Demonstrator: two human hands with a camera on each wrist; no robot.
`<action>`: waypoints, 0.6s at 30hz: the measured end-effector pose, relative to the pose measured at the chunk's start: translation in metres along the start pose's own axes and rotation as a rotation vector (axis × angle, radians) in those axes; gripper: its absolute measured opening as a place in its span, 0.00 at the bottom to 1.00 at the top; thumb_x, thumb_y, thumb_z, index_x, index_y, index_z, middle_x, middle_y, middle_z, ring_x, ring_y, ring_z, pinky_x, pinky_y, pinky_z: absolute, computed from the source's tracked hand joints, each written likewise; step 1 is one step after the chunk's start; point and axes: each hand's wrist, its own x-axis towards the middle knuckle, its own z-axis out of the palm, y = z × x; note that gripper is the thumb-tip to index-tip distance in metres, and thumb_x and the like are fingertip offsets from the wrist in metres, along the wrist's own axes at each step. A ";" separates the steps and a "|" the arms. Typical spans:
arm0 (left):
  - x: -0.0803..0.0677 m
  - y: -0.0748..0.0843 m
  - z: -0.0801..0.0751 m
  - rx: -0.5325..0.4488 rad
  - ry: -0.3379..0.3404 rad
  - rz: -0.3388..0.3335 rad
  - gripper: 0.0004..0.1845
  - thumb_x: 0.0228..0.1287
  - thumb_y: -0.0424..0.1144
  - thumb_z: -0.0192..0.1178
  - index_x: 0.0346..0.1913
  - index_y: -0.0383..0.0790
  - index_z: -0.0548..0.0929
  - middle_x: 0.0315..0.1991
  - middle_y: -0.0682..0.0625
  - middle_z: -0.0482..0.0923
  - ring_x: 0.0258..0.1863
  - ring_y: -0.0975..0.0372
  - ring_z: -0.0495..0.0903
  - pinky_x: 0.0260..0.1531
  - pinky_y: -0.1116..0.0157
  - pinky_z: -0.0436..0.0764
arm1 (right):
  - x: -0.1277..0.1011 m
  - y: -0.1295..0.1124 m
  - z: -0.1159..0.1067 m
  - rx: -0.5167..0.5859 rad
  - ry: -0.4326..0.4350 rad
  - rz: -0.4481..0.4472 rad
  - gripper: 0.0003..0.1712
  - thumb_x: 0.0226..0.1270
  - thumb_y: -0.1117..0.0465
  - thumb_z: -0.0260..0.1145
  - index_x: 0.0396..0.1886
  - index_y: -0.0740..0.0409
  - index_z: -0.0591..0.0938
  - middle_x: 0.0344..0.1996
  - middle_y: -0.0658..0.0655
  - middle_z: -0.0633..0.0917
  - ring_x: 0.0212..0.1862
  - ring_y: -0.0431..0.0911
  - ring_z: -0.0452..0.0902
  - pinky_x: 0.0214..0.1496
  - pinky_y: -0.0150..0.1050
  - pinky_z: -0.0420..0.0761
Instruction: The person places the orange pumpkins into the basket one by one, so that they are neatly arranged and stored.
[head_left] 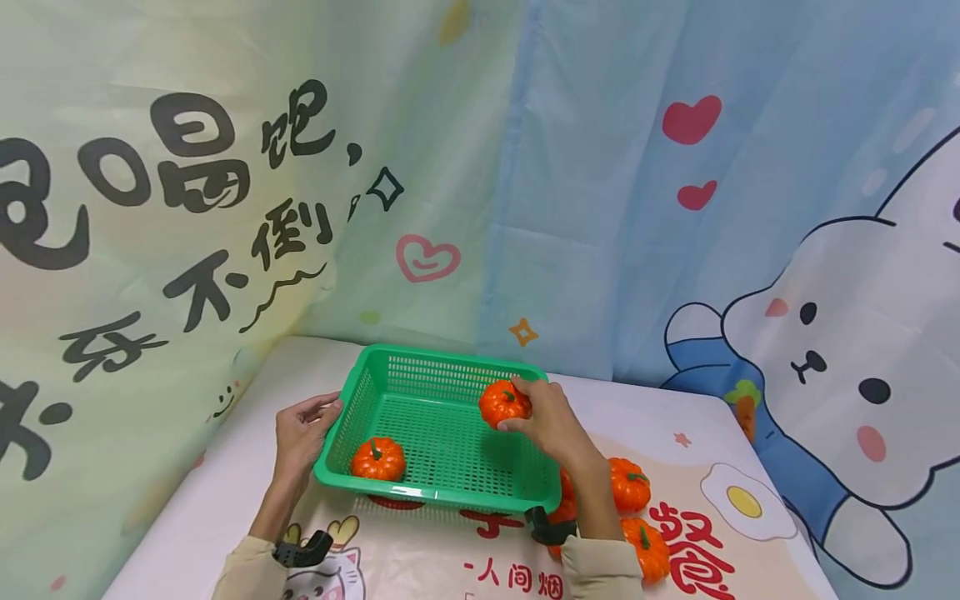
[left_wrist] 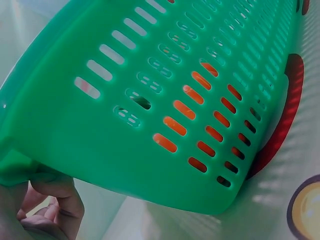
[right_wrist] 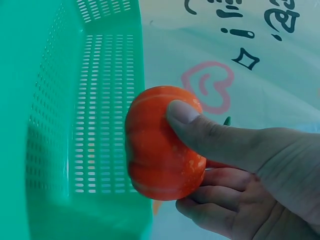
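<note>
A green slotted plastic basket (head_left: 442,495) stands on the table, with one orange toy pumpkin (head_left: 378,461) in its near left corner. At the basket's left end, my left hand (head_left: 302,433) grips the rim, and in the left wrist view its curled fingers (left_wrist: 60,197) show just under that rim. My right hand (head_left: 553,417) holds another toy pumpkin (head_left: 501,405) over the right part of the basket. The right wrist view shows the thumb (right_wrist: 212,135) across this pumpkin (right_wrist: 160,145) and the fingers on its other side.
Several more toy pumpkins (head_left: 628,485) lie on the table right of the basket, some partly hidden behind my right forearm. A printed cloth (head_left: 427,550) covers the tabletop. Close behind the table hangs a printed curtain (head_left: 570,250), which also runs along the left side.
</note>
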 end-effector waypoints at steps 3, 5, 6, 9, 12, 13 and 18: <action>0.001 -0.001 0.003 0.006 0.003 0.005 0.16 0.78 0.37 0.68 0.59 0.30 0.90 0.33 0.54 0.89 0.28 0.71 0.83 0.28 0.73 0.83 | 0.001 0.001 0.001 0.006 -0.011 -0.018 0.43 0.63 0.65 0.83 0.75 0.71 0.77 0.60 0.66 0.89 0.51 0.51 0.86 0.54 0.48 0.89; 0.001 0.000 0.003 0.007 0.007 0.014 0.16 0.78 0.37 0.68 0.59 0.30 0.90 0.32 0.52 0.89 0.27 0.70 0.82 0.27 0.73 0.82 | 0.004 0.000 0.002 0.014 -0.012 -0.041 0.42 0.63 0.65 0.83 0.74 0.72 0.78 0.58 0.65 0.90 0.49 0.50 0.85 0.52 0.45 0.88; 0.001 0.000 0.004 0.006 0.007 0.018 0.15 0.78 0.37 0.68 0.58 0.30 0.90 0.32 0.52 0.89 0.27 0.70 0.82 0.28 0.73 0.82 | 0.005 -0.001 0.003 0.020 -0.013 -0.049 0.40 0.63 0.65 0.83 0.73 0.71 0.79 0.56 0.64 0.90 0.47 0.48 0.84 0.50 0.44 0.87; 0.002 0.000 0.004 0.013 0.007 0.015 0.16 0.78 0.38 0.68 0.59 0.30 0.90 0.33 0.53 0.89 0.28 0.70 0.82 0.28 0.73 0.82 | 0.007 -0.004 0.007 0.032 -0.024 -0.074 0.36 0.62 0.65 0.84 0.69 0.70 0.83 0.50 0.61 0.91 0.42 0.46 0.81 0.46 0.40 0.85; 0.000 0.000 0.003 0.033 0.004 0.005 0.16 0.78 0.38 0.68 0.59 0.30 0.90 0.34 0.53 0.89 0.29 0.71 0.82 0.29 0.73 0.82 | 0.008 -0.007 0.012 0.035 -0.035 -0.085 0.35 0.62 0.65 0.84 0.67 0.69 0.84 0.47 0.59 0.91 0.41 0.45 0.81 0.44 0.37 0.84; 0.000 -0.001 0.002 0.036 0.005 0.002 0.16 0.78 0.38 0.68 0.59 0.30 0.90 0.35 0.53 0.89 0.30 0.71 0.82 0.29 0.73 0.82 | 0.008 -0.008 0.014 0.035 -0.036 -0.086 0.35 0.62 0.64 0.84 0.68 0.69 0.83 0.48 0.60 0.91 0.42 0.45 0.82 0.43 0.36 0.85; 0.001 -0.002 0.003 0.033 0.009 0.006 0.16 0.78 0.38 0.68 0.59 0.31 0.90 0.36 0.51 0.90 0.30 0.71 0.83 0.29 0.73 0.83 | 0.012 -0.014 0.018 0.034 -0.031 -0.091 0.37 0.62 0.64 0.84 0.69 0.69 0.83 0.49 0.60 0.91 0.42 0.45 0.84 0.44 0.37 0.86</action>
